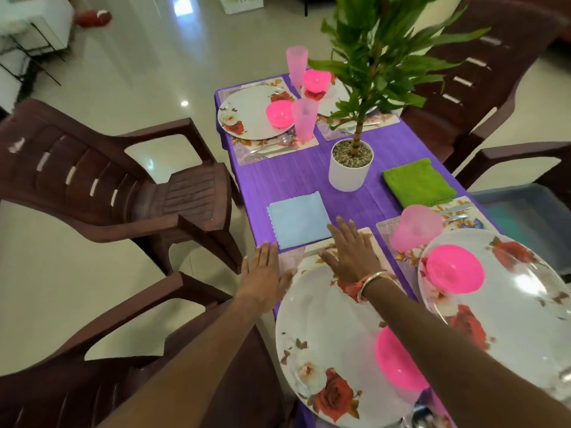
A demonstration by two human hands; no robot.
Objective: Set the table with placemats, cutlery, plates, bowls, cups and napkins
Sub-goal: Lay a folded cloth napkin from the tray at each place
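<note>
My left hand (pixel 265 273) lies flat with straight fingers at the table's left edge, touching the near placemat (pixel 287 257) beside the near floral plate (pixel 327 338). My right hand (pixel 350 253) is flat over the far end of that placemat, just short of a light blue napkin (pixel 298 220). A pink bowl (pixel 398 362) sits on the near plate, partly hidden by my right forearm. A green napkin (pixel 418 181) lies at the right edge. To the right stand a pink cup (pixel 415 227), another floral plate (pixel 506 291) and pink bowl (pixel 454 268).
A white potted plant (pixel 350 165) stands mid-table on the purple cloth (pixel 296 174). Two far settings hold plates, pink bowls, pink cups (pixel 304 118) and cutlery (pixel 272 148). Brown plastic chairs (pixel 102 177) surround the table. A blue-grey bin (pixel 531 217) sits at the right.
</note>
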